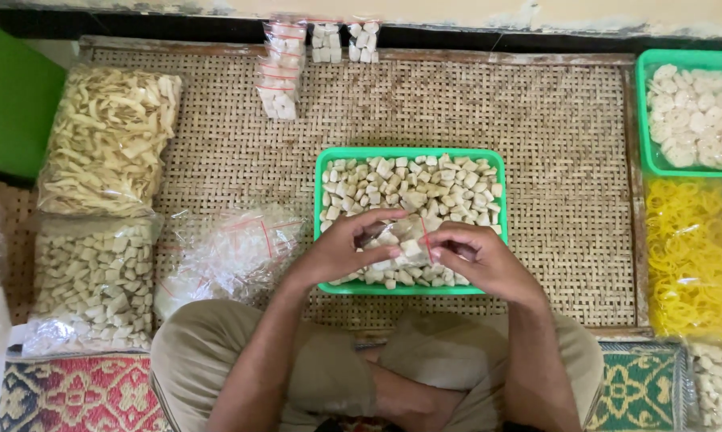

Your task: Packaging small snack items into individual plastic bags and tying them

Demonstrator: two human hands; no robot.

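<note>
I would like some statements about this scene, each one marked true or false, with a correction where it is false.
1. Both hands hold one small clear bag over the green tray. True: the left hand and the right hand pinch the small clear bag above the green tray.
2. The green tray holds yellow rubber bands. False: it holds pale cube-shaped pieces; the yellow rubber bands lie at the right edge.
3. A pile of empty clear bags lies left of the tray. True.
4. The filled small bags lie on the person's lap. False: they lie at the far edge of the woven mat.
5. The large bag of pale strips stands right of the tray. False: it is on the left.
</note>
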